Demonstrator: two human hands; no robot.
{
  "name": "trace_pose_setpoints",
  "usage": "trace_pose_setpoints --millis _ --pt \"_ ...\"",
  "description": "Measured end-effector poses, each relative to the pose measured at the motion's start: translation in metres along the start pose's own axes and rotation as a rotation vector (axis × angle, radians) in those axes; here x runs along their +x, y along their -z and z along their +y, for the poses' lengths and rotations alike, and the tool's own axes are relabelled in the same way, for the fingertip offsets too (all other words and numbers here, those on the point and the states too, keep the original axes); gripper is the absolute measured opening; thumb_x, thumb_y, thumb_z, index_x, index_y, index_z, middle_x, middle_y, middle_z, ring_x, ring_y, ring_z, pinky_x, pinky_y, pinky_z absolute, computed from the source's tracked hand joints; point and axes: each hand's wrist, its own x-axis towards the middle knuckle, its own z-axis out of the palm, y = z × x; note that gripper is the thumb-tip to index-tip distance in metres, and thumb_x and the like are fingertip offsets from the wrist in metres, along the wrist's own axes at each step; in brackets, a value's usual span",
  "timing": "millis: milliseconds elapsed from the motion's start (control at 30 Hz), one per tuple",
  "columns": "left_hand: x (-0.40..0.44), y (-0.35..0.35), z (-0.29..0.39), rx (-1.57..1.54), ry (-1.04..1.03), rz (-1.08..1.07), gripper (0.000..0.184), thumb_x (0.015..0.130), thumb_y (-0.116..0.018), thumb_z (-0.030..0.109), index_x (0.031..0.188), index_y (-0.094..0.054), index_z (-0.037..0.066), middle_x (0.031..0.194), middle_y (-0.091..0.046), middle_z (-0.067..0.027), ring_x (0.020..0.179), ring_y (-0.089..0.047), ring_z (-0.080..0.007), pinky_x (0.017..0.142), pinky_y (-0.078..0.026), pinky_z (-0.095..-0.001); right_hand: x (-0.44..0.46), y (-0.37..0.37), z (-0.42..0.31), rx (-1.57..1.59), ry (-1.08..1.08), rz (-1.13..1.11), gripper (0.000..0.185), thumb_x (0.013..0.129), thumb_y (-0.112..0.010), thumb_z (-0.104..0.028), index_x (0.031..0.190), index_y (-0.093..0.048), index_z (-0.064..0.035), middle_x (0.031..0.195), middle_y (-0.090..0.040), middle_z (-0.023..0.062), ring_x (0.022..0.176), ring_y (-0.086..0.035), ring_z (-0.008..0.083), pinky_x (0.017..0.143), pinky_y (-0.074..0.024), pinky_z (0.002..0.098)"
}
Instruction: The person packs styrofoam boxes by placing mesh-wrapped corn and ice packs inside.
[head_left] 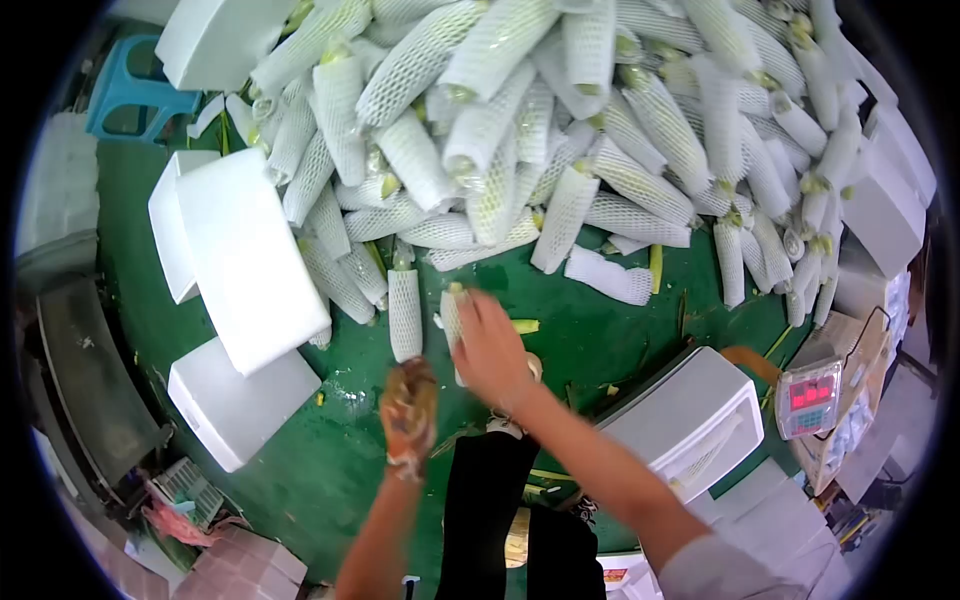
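My left hand (408,415), in a stained orange-brown glove, is blurred. It is just below the lower end of a long vegetable in a white foam net sleeve (405,315); whether it grips that sleeve I cannot tell. My right hand (490,350) is bare, its fingers closed around another foam-sleeved vegetable (451,315) with a pale yellow-green tip. The hand covers much of this one. Ahead of both hands rises a large heap of foam-sleeved vegetables (500,130). A loose white foam sleeve (608,276) lies on the floor to the right.
White foam boxes (245,260) stand at the left, with another foam box (690,420) at the right. Beyond that is a scale (808,398) with a red display. A blue stool (140,90) stands far left. Leaf scraps litter the green floor (300,480).
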Motion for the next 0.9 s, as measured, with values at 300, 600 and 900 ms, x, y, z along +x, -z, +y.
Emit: trace_pose_setpoints --millis 300,600,900 --pt "0.070 0.021 -0.008 0.774 -0.716 0.218 0.029 0.088 -0.055 0.024 0.106 -0.051 0.001 0.095 -0.054 -0.0140 0.088 -0.053 -0.0250 0.082 -0.043 -0.0350 0.134 -0.095 0.069 -0.755 -0.103 -0.532 0.044 0.077 -0.060 -0.033 0.106 -0.056 -0.0003 0.098 -0.062 0.0154 0.094 -0.059 0.0322 0.080 -0.0468 0.0388" --pt "0.298 0.064 0.114 2.066 -0.514 0.873 0.049 0.083 -0.055 0.045 0.109 -0.058 0.004 0.099 -0.060 -0.0173 0.077 -0.054 -0.0326 0.074 -0.043 -0.0436 -0.028 -0.019 0.114 -0.301 -0.362 -0.330 0.063 0.062 -0.075 -0.034 0.107 -0.048 0.0010 0.101 -0.053 0.0213 0.094 -0.054 0.0366 0.078 -0.0482 0.0441" --pt "0.109 -0.043 0.092 1.106 -0.144 0.584 0.034 0.076 -0.060 0.039 0.095 -0.069 0.011 0.091 -0.063 -0.0086 0.072 -0.059 -0.0187 0.058 -0.050 -0.0320 0.054 0.024 0.015 -0.079 -0.141 -0.287 0.059 0.072 -0.067 -0.013 0.125 -0.042 -0.0004 0.119 -0.046 0.0226 0.108 -0.047 0.0402 0.093 -0.0411 0.0432"
